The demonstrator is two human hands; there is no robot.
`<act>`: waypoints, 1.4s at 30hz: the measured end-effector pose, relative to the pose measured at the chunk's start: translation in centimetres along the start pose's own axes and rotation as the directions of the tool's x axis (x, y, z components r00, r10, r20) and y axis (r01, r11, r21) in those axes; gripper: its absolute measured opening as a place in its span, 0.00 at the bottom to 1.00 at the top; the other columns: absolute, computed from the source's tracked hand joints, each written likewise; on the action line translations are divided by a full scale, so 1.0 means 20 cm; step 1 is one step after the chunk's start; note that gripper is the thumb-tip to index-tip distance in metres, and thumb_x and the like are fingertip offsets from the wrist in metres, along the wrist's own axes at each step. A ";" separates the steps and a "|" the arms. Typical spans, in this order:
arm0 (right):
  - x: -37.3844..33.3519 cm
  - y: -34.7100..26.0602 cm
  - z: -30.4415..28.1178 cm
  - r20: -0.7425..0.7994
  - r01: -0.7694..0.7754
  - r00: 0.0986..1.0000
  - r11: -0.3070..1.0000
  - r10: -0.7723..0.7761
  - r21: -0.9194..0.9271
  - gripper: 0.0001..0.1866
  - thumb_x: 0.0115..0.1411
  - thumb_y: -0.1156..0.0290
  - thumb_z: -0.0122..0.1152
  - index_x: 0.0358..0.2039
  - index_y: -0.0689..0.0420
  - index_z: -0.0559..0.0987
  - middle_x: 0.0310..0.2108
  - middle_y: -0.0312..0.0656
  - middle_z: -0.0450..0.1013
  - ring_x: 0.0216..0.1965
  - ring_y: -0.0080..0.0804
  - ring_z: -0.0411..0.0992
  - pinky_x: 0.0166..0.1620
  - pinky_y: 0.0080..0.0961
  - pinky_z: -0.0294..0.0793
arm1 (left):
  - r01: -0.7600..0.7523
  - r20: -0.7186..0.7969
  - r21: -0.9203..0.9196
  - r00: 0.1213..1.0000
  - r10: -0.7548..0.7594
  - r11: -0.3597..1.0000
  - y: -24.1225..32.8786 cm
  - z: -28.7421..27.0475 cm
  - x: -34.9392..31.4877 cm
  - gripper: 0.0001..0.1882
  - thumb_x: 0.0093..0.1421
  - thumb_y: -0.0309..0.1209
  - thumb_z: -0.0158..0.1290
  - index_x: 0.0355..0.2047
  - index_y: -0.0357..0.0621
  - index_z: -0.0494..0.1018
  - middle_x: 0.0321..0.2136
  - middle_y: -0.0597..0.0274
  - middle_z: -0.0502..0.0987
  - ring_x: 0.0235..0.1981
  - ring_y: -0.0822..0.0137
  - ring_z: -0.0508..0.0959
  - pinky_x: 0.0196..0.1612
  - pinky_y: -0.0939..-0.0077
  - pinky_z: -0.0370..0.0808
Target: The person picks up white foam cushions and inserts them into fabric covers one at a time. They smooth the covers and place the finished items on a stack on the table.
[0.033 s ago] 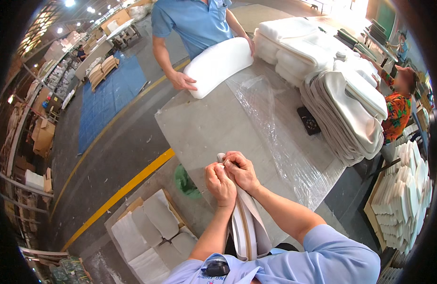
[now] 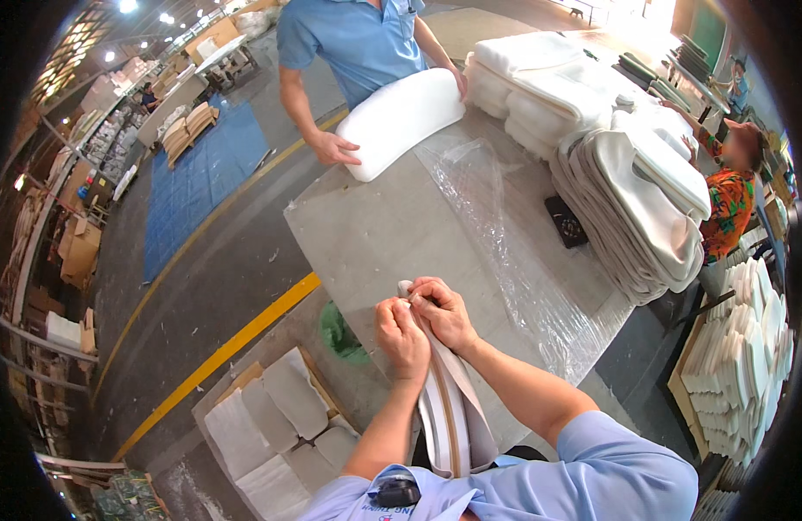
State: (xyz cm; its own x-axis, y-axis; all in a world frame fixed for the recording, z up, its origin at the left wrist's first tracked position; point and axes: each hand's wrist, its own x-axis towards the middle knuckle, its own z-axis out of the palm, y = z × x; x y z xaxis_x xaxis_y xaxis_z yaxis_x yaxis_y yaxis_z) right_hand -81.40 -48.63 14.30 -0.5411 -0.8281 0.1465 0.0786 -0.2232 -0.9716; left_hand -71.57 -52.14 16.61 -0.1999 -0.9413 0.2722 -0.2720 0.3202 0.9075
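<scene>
Left hand (image 2: pixel 404 340) fingers curled in, tips pinching the upper end of the cover (image 2: pixel 456 412); right hand (image 2: pixel 443 314) thumb and fingers pinch the same spot — hands touching. Forearms angle inward, right elbow out wide. Cover is long, soft, pale grey fabric — lengthwise tan strip — over the bench's (image 2: pixel 366 230) near edge, trailing toward the waist.

Fabric cover (image 2: pixel 453 421) partly hidden at its gripped end; top edge crops blue-shirted co-worker (image 2: pixel 353 52)
</scene>
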 end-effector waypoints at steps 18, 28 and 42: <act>-1.36 -0.24 -0.63 0.149 -0.663 0.749 0.733 0.646 0.155 0.34 0.78 0.41 0.42 0.74 0.51 0.66 0.70 0.44 0.66 0.69 0.37 0.64 0.68 0.42 0.66 | 0.447 0.562 -0.392 0.808 -0.176 0.804 -0.18 0.09 0.46 0.20 0.72 0.51 0.53 0.35 0.47 0.76 0.29 0.64 0.76 0.32 0.68 0.77 0.38 0.68 0.76; -1.57 -0.25 -0.71 -0.438 -0.248 0.813 0.909 0.384 0.336 0.39 0.78 0.37 0.38 0.62 0.61 0.78 0.56 0.43 0.77 0.59 0.31 0.69 0.62 0.31 0.66 | 0.406 0.213 -0.172 0.905 -0.368 0.898 -0.05 -0.13 0.21 0.25 0.74 0.52 0.52 0.46 0.40 0.80 0.42 0.61 0.81 0.46 0.67 0.79 0.51 0.66 0.75; -0.51 -0.44 -0.93 -0.654 0.108 0.746 0.946 0.125 0.305 0.40 0.78 0.37 0.39 0.31 0.63 0.81 0.24 0.46 0.79 0.27 0.32 0.77 0.35 0.29 0.76 | 0.612 0.499 -0.562 0.788 -0.362 0.556 -0.05 -1.01 -0.98 0.34 0.77 0.54 0.42 0.70 0.40 0.67 0.66 0.50 0.72 0.66 0.52 0.71 0.71 0.50 0.66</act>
State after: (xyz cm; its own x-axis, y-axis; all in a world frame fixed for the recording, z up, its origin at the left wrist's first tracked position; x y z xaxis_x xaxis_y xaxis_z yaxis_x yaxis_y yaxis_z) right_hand -92.12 -28.57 17.92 -0.9416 -0.3089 -0.1340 0.2707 -0.4577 -0.8469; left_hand -48.33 -36.15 16.76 -0.5287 -0.8036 -0.2734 0.2557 -0.4579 0.8514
